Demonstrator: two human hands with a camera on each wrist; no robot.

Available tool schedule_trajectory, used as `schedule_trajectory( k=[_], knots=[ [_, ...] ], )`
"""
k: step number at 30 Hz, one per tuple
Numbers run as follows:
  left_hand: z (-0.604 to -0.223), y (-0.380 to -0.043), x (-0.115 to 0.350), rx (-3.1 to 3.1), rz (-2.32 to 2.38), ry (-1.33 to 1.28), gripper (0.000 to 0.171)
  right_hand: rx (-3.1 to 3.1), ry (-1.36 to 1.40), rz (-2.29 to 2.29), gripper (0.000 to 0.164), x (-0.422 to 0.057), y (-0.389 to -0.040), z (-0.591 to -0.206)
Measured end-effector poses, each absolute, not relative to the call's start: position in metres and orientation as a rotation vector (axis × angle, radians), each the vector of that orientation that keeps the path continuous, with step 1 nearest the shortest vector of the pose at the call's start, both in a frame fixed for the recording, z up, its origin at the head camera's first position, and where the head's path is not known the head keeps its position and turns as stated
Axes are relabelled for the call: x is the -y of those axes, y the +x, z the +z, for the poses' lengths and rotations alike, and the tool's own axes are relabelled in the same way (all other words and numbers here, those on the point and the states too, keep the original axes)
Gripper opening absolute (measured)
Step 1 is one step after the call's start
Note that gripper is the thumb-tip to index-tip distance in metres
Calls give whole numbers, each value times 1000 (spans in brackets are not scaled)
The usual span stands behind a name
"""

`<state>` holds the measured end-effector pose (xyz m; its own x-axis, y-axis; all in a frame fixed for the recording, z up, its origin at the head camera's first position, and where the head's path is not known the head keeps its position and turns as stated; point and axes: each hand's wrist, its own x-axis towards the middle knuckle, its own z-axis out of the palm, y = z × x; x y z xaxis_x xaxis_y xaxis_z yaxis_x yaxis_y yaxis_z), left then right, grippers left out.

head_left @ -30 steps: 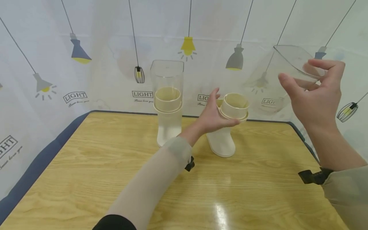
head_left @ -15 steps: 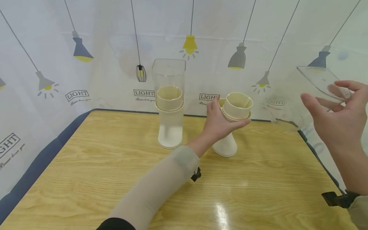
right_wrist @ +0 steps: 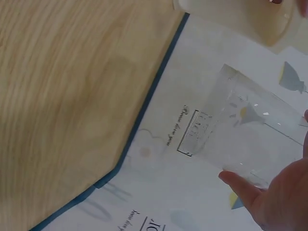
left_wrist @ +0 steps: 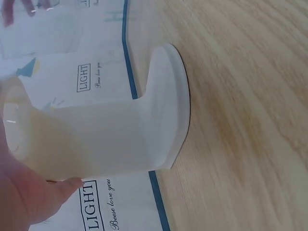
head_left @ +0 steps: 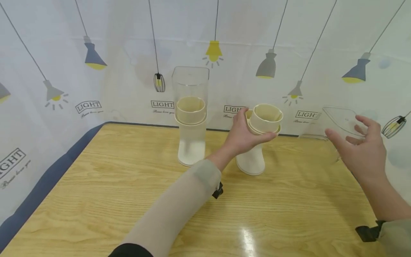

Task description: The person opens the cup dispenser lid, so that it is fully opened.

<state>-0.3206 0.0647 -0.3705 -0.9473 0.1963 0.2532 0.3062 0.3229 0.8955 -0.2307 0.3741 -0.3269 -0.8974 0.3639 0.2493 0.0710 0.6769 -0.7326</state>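
Observation:
My left hand [head_left: 242, 135] grips a cream dispenser base [head_left: 252, 160] just under its raised round collar [head_left: 267, 119]. The base stands upright on the table; the left wrist view shows my thumb against its side. To the right, my right hand [head_left: 363, 150] holds a clear plastic container [right_wrist: 240, 125] in the air, apart from the base. In the head view the container is hard to make out against the backdrop. A second cream base [head_left: 191, 146] stands to the left with a clear container [head_left: 191, 75] on top, touched by neither hand.
The wooden table [head_left: 112, 185] ends at a dark blue border along its back and sides. Close behind it hangs a pale backdrop [head_left: 128, 64] printed with lamps and LIGHT labels.
My right hand first moved right and down with the clear container, then came back slightly left and lower. My left hand has kept its grip on the base and shifted slightly right.

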Motion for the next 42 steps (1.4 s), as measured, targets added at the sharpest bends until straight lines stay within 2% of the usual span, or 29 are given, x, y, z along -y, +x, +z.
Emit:
schedule_trajectory(
  k=[10,18,31,42],
  knots=[
    [-371,-327,-60,2469,-1774,-499,136,2657,-290,1060,105,-392,-260,-371],
    [-373,-327,-64,2464,-1813,-493,133,2660,-359,1163,111,-399,-276,-391],
    [-371,-331,-63,2447,-1769,-480,131,2626,-331,1177,108,-399,-303,-403],
    [-373,-333,-67,2436,-1776,-486,129,2642,-374,1108,110,-399,-312,-408]
  ],
)
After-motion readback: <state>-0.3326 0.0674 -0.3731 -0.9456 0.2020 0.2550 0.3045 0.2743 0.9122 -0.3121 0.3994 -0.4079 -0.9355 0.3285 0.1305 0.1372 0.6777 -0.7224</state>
